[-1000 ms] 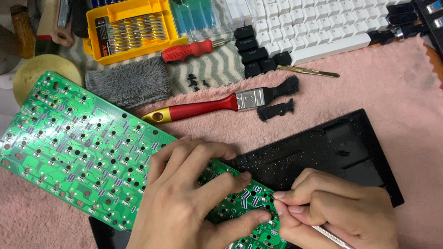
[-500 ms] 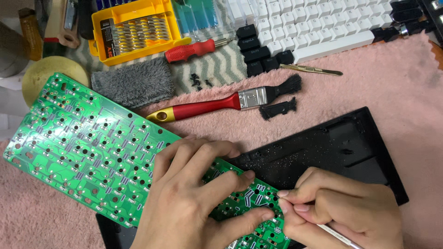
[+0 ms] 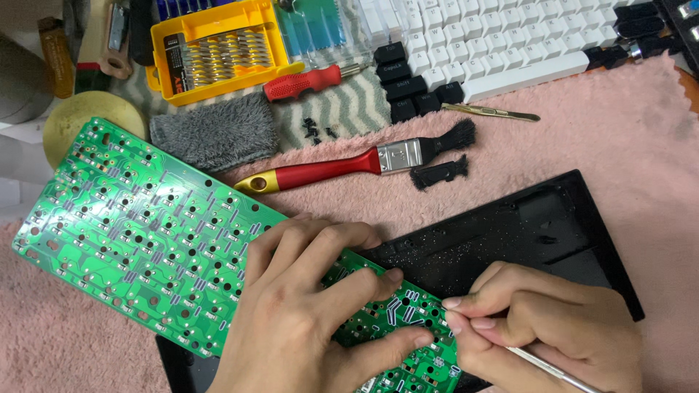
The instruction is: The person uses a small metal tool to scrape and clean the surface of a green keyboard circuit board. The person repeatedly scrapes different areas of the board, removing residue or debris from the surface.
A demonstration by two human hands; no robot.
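The left hand (image 3: 306, 320) presses spread on the green circuit board (image 3: 145, 233); the right hand (image 3: 546, 327) pinches a thin tool (image 3: 553, 370), tip hidden.

- A fluffy pink cloth (image 3: 582, 131) covers the work surface.
- A zigzag-patterned grey and white mat (image 3: 349, 109) lies at the top, under the cloth's edge.
- A pale surface (image 3: 14, 160) shows at the left edge.
- The light is even and bright, with soft shadows.

My left hand (image 3: 306, 320) lies palm down, fingers spread and pressing flat. My right hand (image 3: 546, 327) sits beside it, thumb and fingertips (image 3: 457, 304) pinched tight in a pen grip.
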